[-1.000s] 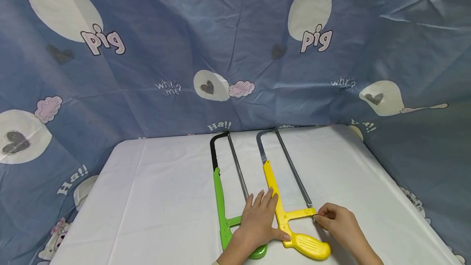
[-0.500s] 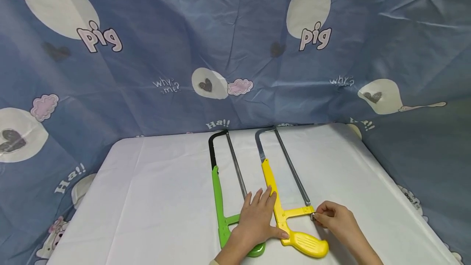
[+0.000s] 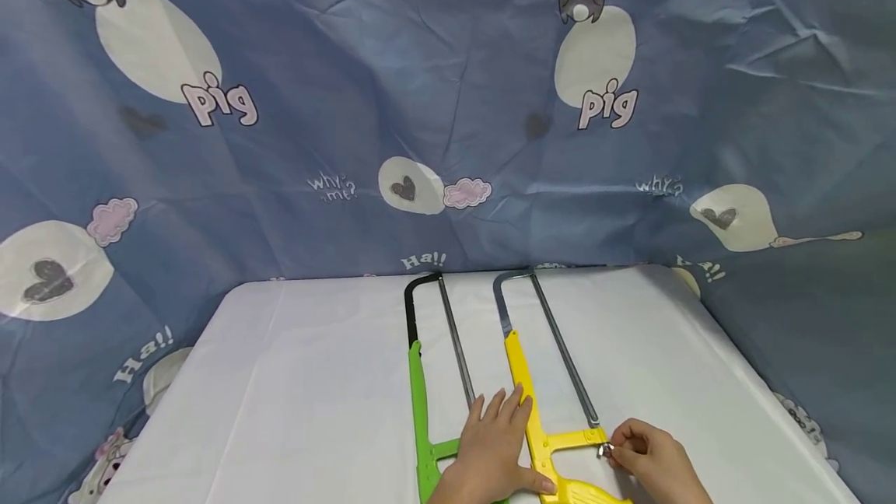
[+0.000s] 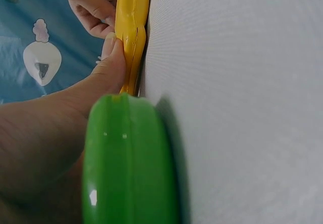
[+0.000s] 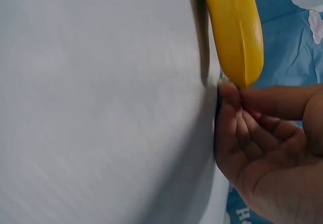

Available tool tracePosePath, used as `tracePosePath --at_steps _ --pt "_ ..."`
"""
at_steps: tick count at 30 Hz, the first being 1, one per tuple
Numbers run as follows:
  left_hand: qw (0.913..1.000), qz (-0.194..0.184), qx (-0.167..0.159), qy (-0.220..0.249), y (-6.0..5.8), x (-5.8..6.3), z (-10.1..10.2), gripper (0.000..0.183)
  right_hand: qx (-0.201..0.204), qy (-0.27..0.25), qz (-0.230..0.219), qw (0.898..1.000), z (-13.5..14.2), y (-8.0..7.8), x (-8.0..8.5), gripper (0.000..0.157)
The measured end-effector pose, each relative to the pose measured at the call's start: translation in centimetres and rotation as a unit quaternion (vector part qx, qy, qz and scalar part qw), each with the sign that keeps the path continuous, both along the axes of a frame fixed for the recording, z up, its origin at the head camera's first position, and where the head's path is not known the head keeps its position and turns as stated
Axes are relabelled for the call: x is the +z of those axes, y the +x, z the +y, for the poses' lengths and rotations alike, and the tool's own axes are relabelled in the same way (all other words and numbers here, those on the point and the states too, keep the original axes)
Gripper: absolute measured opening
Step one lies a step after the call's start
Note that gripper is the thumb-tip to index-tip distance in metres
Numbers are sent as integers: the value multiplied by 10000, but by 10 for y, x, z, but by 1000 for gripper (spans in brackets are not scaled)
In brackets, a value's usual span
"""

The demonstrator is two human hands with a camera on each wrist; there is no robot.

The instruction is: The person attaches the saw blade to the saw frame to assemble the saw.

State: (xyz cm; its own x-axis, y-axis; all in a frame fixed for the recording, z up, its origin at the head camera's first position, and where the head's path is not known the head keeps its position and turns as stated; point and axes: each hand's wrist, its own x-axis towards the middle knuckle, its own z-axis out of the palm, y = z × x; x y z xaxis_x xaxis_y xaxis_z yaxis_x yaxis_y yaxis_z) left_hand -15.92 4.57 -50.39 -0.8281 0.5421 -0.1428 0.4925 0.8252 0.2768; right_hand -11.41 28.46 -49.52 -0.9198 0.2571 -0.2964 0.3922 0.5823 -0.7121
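A yellow hacksaw [image 3: 519, 372] lies flat on the white tablecloth, its blade [image 3: 563, 348] on the right side. My left hand [image 3: 490, 442] rests spread over its frame, with the fingertips on the yellow bar and the thumb at the handle's root. At the near end of the blade, the thumb and index finger of my right hand [image 3: 654, 459] pinch a small silver wing nut [image 3: 605, 450]. To the left lies a green hacksaw [image 3: 418, 387], partly covered by my left hand. In the right wrist view the yellow handle [image 5: 237, 32] hides most of the nut.
Both saws point away, their far ends close to the table's back edge. A blue patterned cloth [image 3: 322, 99] hangs behind the table and along its sides. White tablecloth [image 3: 315, 379] stretches out left of the green saw.
The head view has tilted up, so saws and hands appear lower. My left hand stays on the yellow saw. My right fingers have shifted slightly at the wing nut, which shows more now.
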Motion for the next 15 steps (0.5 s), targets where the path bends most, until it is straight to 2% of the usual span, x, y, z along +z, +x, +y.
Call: tracePosePath --at_steps 5,11,15 --pt "9999 30 -109 -103 2 -3 1 113 45 -20 -95 9999 0 2 -3 7" --pt "9986 -30 -199 -489 5 -5 1 109 286 439 -182 9985 3 6 -14 9" --pt "9982 -16 -218 -564 5 -8 1 103 520 817 -340 9947 4 5 -22 11"
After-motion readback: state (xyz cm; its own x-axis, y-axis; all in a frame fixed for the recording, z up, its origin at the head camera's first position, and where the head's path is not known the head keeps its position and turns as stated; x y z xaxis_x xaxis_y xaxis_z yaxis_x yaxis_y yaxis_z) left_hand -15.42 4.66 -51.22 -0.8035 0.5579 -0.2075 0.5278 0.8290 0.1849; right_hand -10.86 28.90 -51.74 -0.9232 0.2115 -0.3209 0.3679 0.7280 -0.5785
